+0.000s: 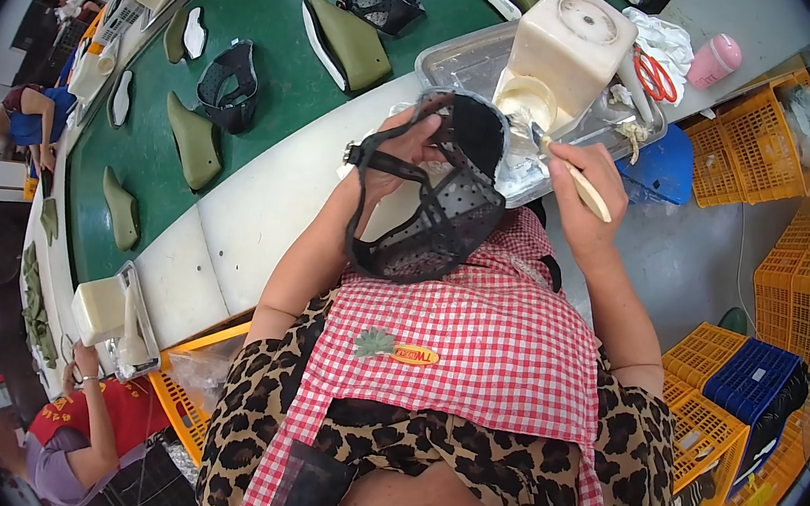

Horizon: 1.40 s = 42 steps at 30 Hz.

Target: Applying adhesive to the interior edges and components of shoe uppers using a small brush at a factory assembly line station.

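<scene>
My left hand (404, 158) is closed on a black shoe upper (415, 252) with dotted mesh, crossing straps and a small buckle, holding it up in front of my apron. The upper's solid black heel part (479, 127) faces right. In my right hand (587, 189) is a brush (589, 194) with a pale wooden handle, its bristle end between the upper's edge and the whitish cup (527, 100) of a square, cream-coloured jug (574, 37). Whether the bristles touch the upper I cannot tell. Jug and cup stand in a smeared clear tray (467, 55).
A green conveyor (279, 134) carries olive shoe lasts (349, 47) and black uppers (229, 88). Red-handled scissors (655, 75), a white cloth and a pink bottle (714, 61) lie beyond the tray. Yellow crates (752, 143) stack at right. A person in red (111, 419) works at lower left.
</scene>
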Motion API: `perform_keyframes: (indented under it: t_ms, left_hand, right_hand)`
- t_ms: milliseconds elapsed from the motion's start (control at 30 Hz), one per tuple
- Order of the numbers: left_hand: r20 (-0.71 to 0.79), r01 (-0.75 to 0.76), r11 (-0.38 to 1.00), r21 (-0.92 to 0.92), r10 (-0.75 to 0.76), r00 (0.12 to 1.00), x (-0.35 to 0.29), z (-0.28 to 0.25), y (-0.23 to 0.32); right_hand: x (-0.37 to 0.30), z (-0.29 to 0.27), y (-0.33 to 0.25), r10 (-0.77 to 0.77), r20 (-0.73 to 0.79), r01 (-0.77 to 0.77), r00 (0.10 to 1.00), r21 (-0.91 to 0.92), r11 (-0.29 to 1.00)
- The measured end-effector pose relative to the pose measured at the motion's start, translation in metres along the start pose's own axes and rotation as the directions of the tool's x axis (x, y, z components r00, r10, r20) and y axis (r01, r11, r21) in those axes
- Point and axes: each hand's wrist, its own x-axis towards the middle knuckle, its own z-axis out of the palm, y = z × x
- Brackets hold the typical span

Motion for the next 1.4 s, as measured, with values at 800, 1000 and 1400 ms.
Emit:
perform_keyframes:
  t_ms: [800, 1000, 1400]
  left_hand:
    - [-0.094, -0.192, 0.981, -0.037, 0.188, 0.978, -0.005, 0.022, 0.02]
    - [-0.131, -0.531, 0.803, 0.27, 0.577, 0.806, -0.013, 0.015, 0.028]
    - [-0.256, -0.325, 0.945, -0.037, 0.305, 0.917, -0.044, -0.006, 0.057]
  right_hand:
    - [-0.035, 0.011, 0.02, 0.376, 0.092, -0.385, 0.922, 0.311, 0.869]
    - [-0.019, 0.041, -0.015, 0.398, 0.211, -0.442, 0.893, 0.575, 0.688]
    - [0.019, 0.101, -0.035, 0.274, 0.184, -0.33, 0.944, 0.524, 0.785]
